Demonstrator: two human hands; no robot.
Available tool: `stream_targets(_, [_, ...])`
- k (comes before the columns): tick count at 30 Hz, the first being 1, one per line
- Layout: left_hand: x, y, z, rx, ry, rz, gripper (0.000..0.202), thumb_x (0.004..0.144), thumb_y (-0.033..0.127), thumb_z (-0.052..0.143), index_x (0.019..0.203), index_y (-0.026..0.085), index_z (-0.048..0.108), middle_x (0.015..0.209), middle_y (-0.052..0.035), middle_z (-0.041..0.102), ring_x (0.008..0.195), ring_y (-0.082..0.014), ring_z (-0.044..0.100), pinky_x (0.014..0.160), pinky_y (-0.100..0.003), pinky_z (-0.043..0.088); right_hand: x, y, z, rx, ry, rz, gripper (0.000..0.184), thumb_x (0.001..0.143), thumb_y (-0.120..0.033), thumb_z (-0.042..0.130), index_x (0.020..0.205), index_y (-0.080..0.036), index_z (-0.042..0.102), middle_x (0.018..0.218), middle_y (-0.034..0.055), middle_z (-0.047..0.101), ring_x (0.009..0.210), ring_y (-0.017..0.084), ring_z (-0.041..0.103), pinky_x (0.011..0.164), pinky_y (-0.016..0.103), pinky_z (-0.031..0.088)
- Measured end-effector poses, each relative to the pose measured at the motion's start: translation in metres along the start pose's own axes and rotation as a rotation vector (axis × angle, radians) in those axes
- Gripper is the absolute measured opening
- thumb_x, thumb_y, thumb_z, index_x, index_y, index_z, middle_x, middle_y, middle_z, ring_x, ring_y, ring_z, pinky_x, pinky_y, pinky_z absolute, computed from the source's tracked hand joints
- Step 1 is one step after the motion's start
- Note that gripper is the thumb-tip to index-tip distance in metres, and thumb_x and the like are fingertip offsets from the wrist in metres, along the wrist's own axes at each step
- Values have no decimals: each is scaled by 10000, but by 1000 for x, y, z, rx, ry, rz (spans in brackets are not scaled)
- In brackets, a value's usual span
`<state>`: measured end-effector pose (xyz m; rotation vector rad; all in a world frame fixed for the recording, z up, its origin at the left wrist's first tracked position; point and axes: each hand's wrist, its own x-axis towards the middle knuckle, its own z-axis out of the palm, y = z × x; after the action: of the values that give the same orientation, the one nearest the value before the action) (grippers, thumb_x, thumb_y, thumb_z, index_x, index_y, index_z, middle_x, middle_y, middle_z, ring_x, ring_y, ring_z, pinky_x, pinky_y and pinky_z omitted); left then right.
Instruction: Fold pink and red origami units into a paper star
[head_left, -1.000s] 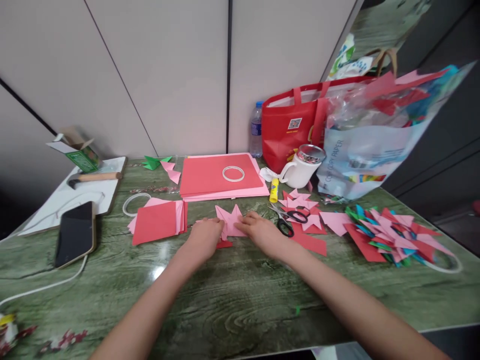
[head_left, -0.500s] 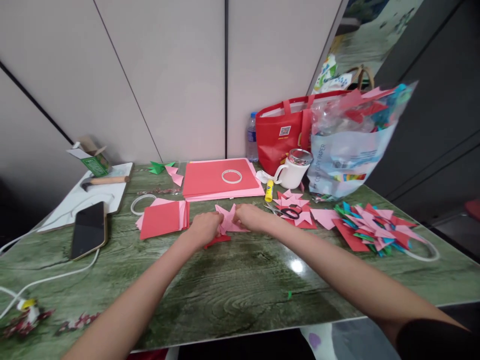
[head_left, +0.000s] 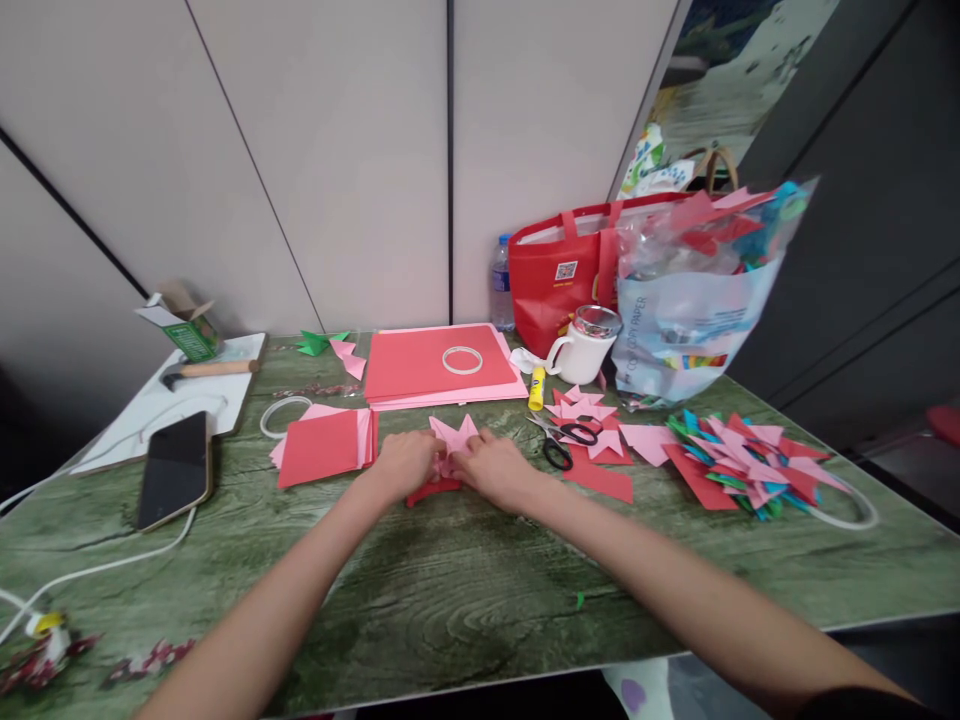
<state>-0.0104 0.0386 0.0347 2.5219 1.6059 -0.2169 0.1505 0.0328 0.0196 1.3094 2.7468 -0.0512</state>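
Observation:
A pink folded paper star (head_left: 452, 436) lies between my two hands, its points sticking up and away from me. My left hand (head_left: 409, 465) has its fingers closed on the star's left side. On the right side my right hand (head_left: 496, 468) presses its fingers together on the same paper. Under the star a piece of red paper (head_left: 433, 490) shows at the near edge. The exact finger contact is partly hidden. To the left is a stack of red and pink paper squares (head_left: 321, 448); to the right lie black-handled scissors (head_left: 559, 440).
Behind are red and pink sheets (head_left: 420, 362) with a tape roll (head_left: 462, 360) on top. A yellow glue stick (head_left: 537, 389), white mug (head_left: 583, 350) and filled plastic bag (head_left: 679, 310) stand right. Folded papers (head_left: 750, 460) pile far right. A phone (head_left: 176, 470) and hammer (head_left: 214, 369) lie left.
My right hand has moved slightly down and toward the near side of the pink star, showing more of its upper points. The view has shifted a little; more of the scissors shows.

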Motion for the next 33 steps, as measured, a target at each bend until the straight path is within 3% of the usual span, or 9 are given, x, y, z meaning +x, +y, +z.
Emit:
stream_targets(3, [0, -1, -1, -17, 2, -19, 205, 777, 227, 518, 918, 234, 666, 983, -84, 678, 916, -257, 635, 694, -320, 460, 2, -8, 1, 34, 11, 58, 403, 877, -493, 446, 1078, -198, 632, 1043, 158, 613, 1042, 300, 517, 759, 370, 456])
stream_targets(10, [-2, -4, 5, -65, 25, -23, 212, 816, 242, 487, 918, 239, 673, 976, -76, 680, 922, -232, 630, 718, -295, 446, 5, -18, 5, 57, 37, 150, 395, 868, -465, 478, 1104, -181, 616, 1051, 189, 596, 1033, 314, 511, 733, 384, 465])
stream_targets(17, [-5, -14, 12, -140, 67, 69, 233, 799, 241, 527, 997, 267, 646, 1090, -29, 636, 987, -209, 602, 718, -267, 460, -1, -24, 18, 39, 58, 160, 309, 918, -195, 357, 1142, -145, 565, 1166, 220, 539, 1074, 308, 493, 724, 369, 481])
stream_targets(23, [-12, -22, 31, -192, 126, 89, 337, 812, 218, 519, 1146, 217, 571, 1252, -75, 564, 1111, -222, 541, 912, -350, 433, -2, -32, 27, 54, 60, 180, 368, 895, -142, 366, 1240, -89, 482, 1336, 310, 383, 1195, 353, 426, 812, 442, 460])
stream_targets(26, [-11, -28, 41, -306, 201, 120, 388, 805, 198, 520, 1193, 193, 532, 1261, -84, 568, 1170, -212, 499, 1015, -396, 357, -1, -35, 28, 71, 59, 200, 383, 893, -133, 364, 1260, -96, 467, 1349, 313, 371, 1232, 353, 396, 857, 470, 433])
stream_targets(29, [-12, -33, 38, -471, 303, 134, 356, 825, 169, 446, 1169, 184, 536, 1277, -85, 551, 1148, -185, 520, 967, -362, 416, -1, -35, 27, 76, 47, 205, 369, 888, -132, 365, 1232, -98, 494, 1348, 303, 383, 1242, 349, 390, 874, 461, 425])
stream_targets(33, [-26, -31, 18, -656, 629, -88, 282, 852, 234, 413, 1085, 174, 561, 1053, -81, 655, 853, -164, 636, 791, -318, 511, -1, -34, 25, 92, 30, 215, 387, 870, -125, 385, 1243, -114, 486, 1363, 296, 368, 1245, 362, 383, 824, 453, 455])
